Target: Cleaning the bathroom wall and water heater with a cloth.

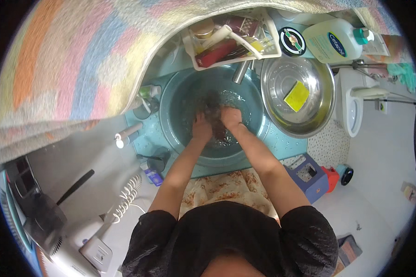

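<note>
Both my hands are down in the blue-green washbasin (170, 104), which holds water with ripples on its surface. Between them lies a dark, soft-looking item (213, 100), blurred and partly under water, so I cannot tell what it is. My left hand (201, 127) touches its left side, fingers pointing away from me. On the other side my right hand (231, 117) is curled against it, with its fingertips hidden. A metal faucet (241, 72) reaches over the basin's far rim. To the right, a yellow sponge (297, 96) lies in a stainless steel bowl (327, 104).
Behind the basin stands a white plastic basket (275, 38) of toiletries, beside a black-lidded jar (292, 41) and a Cetaphil pump bottle (336, 41). A striped towel (72, 62) hangs at upper left. A dark cup (157, 161) and tubes sit left; a blue stool (306, 176) stands right.
</note>
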A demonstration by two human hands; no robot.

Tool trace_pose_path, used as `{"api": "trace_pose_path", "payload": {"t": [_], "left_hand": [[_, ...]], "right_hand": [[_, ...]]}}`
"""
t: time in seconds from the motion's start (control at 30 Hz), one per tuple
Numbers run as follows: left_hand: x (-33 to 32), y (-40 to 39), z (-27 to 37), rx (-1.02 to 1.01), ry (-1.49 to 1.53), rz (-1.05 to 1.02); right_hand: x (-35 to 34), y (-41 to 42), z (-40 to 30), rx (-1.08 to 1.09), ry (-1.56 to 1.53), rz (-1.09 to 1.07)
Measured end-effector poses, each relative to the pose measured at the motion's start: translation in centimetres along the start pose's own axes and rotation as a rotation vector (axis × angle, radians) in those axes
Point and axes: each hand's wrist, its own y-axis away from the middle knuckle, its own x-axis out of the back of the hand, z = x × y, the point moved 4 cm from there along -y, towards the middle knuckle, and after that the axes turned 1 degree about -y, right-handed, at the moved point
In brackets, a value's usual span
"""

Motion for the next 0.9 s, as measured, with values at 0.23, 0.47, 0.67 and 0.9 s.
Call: {"api": "trace_pose_path", "payload": {"t": [0.23,0.47,0.67,0.9], "left_hand": [[6.3,2.0,-4.3,0.267,1.068,-0.066],[5.8,-1.0,-1.9,0.252,2.357,-0.339],[2.0,-1.1,-5.1,0.312,2.164,-0.146],[6.7,0.8,-6.6,0.171,0.861,0.133]], "right_hand": [[9.2,2.5,-4.7,-0.518,-1.619,-0.086],[15.7,7.3,-9.1,-0.31,-1.628,-0.226],[12.7,2.0,-8.9,-0.317,-0.855,0.282],[4.6,1.5,-2.5,-0.407,-0.589,0.338]]}}
